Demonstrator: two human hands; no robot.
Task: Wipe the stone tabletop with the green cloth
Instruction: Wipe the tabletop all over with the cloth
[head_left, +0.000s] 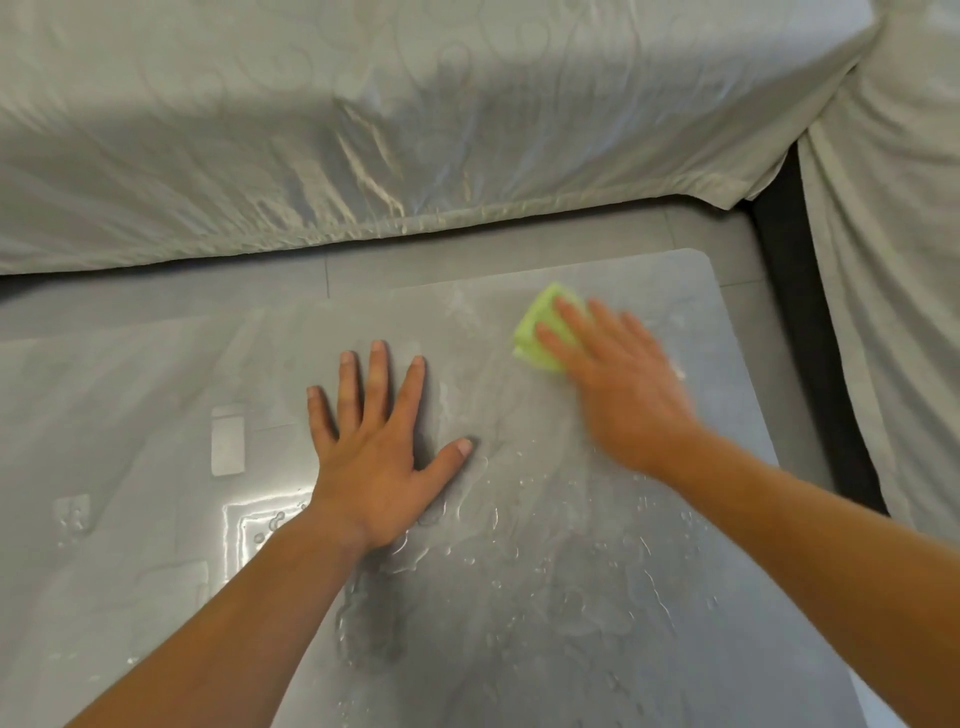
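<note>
The grey stone tabletop (545, 597) fills the lower part of the head view, wet with droplets and streaks. A folded light-green cloth (540, 325) lies near the table's far right corner. My right hand (618, 379) presses flat on the cloth with straight fingers and looks blurred by motion; most of the cloth is hidden under it. My left hand (379, 441) rests flat on the wet stone at the middle, fingers spread, holding nothing.
A sofa under a pale shiny cover (363, 130) runs along the far side, with a second covered section (893, 260) at the right. Grey floor tiles (208, 291) show between the table and sofa. The table's rounded far right corner (701, 257) is close to the cloth.
</note>
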